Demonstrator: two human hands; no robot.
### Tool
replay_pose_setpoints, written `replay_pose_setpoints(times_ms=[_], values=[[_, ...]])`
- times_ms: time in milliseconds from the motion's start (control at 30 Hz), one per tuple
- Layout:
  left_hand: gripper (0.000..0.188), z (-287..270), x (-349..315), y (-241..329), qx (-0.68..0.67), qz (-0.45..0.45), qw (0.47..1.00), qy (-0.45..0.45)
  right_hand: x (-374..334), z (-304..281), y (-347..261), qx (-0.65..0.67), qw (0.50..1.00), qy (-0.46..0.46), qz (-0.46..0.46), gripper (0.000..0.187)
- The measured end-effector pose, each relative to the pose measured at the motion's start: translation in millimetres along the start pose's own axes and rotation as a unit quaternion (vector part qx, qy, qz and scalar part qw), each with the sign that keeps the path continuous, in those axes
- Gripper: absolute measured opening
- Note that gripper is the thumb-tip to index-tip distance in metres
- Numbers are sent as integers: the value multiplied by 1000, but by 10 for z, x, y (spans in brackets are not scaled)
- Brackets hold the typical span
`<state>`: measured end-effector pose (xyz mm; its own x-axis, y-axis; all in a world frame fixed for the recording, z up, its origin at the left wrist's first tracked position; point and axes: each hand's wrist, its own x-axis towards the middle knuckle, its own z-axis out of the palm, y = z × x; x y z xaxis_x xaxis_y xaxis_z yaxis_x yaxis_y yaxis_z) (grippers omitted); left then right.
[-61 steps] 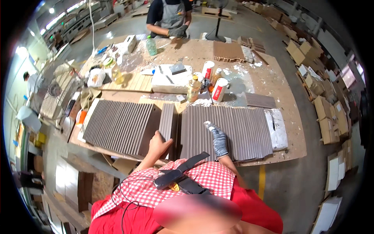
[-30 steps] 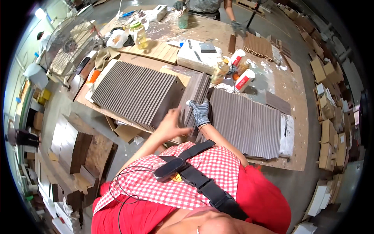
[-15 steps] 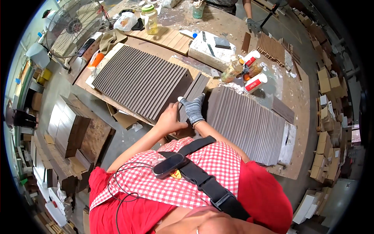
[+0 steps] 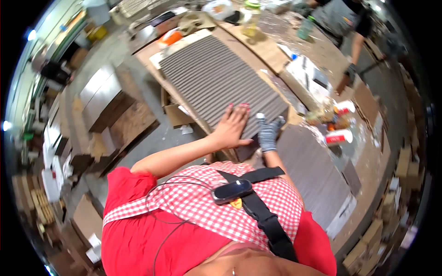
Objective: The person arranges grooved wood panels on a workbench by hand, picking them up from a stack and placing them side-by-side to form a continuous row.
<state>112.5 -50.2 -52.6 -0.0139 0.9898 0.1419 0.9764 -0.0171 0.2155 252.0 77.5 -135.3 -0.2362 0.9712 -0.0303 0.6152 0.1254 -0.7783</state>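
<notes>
In the head view, a long stack of boards lies along the near edge of the bench, toward its left corner. It is matt grey-brown, its top ribbed by narrow parallel ridges. The bare left hand lies palm down on it, fingers moderately spread. The gloved right hand is at the stack's right end; whether its fingers grip, I cannot tell. A smoother-looking grey-brown stack sits farther right along that edge.

No wording can be read clearly. The nearer white cylinder carries pale marks on its red panel (too small and blurred to make out); the farther white cylinder shows red too.
</notes>
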Motion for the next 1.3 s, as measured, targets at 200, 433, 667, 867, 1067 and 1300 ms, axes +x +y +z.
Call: replay_pose_setpoints(times_ms=[200, 433, 667, 867, 1067, 1300], values=[[103, -83, -189, 220, -3, -77, 997, 24, 1086, -535, -181, 9, 988, -10, -153, 61], [102, -115, -206, 223, -2, -84, 996, -6, 1308, -233, -78, -184, 969, -18, -161, 44], [99, -89, -293, 172, -45, -116, 992, 9, 1427, -157, -91, -90, 979, -101, -150, 42], [39, -436, -959, -3, -441, -267, 839, 172, 1691, -558, 243, 159, 982, -78, -67, 44], [49, -123, -1061, 74, -514, -349, 754, -213, 1683, -449, 356, 41, 982, -154, -100, 50], [56, 393, -567, 269, -522, -309, 724, -328, 1668, -351, 380, 11, 985, -139, -106, 54]])
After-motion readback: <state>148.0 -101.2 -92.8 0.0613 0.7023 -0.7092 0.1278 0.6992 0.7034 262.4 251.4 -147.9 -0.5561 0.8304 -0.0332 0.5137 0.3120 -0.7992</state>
